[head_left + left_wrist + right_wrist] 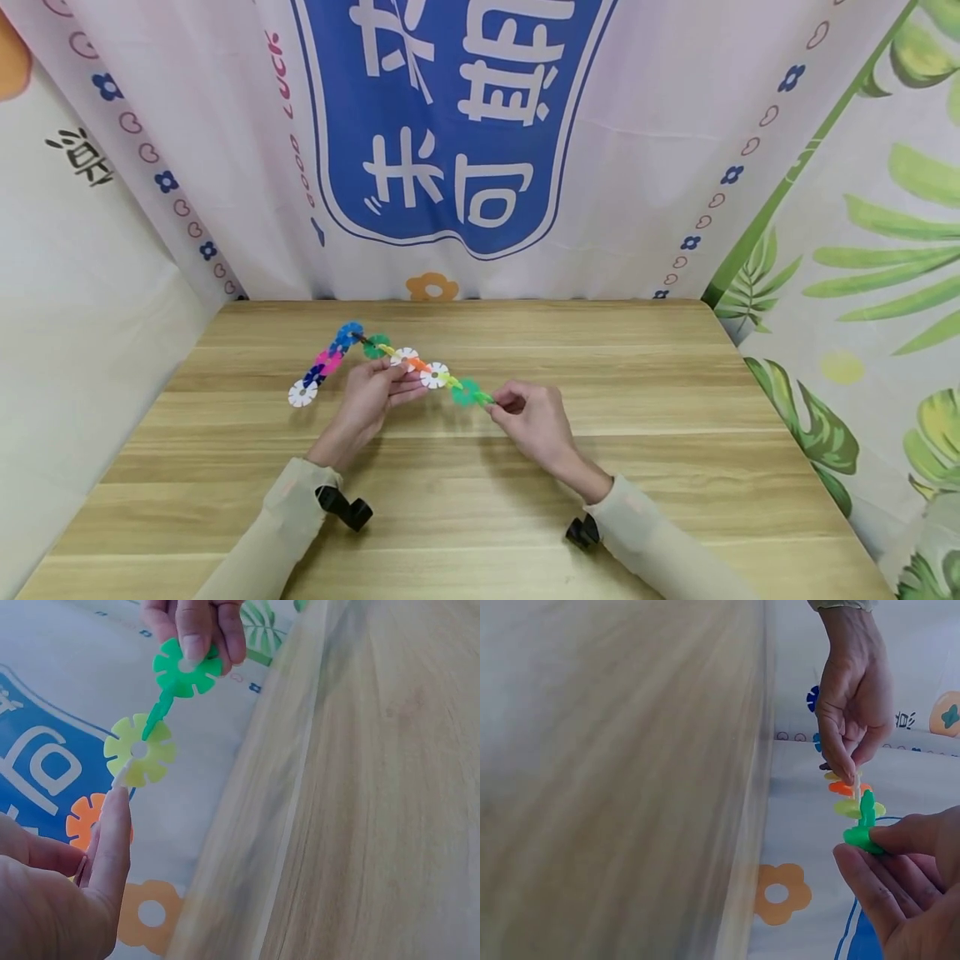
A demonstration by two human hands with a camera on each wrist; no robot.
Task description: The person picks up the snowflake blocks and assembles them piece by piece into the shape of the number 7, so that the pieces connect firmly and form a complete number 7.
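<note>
A chain of notched plastic snowflake discs (466, 392) stretches between both hands above the table. Its colours run from white, dark blue, pink and blue at the far left through green, white, orange and yellow to green on the right. My left hand (375, 398) pinches the chain near its middle, by the orange disc (81, 822). The green end disc (861, 839) is pinched between thumb and fingers of my right hand (536, 421). Left of the left hand, the chain bends down toward a white disc (303, 393). Fingers partly hide the middle discs.
The wooden table (450, 517) lies beneath both hands. Behind it hangs a white curtain (600, 208) with a blue printed sign, and a leaf-patterned cloth (885, 275) hangs at the right. Black wrist mounts (345, 508) sit at the sleeves.
</note>
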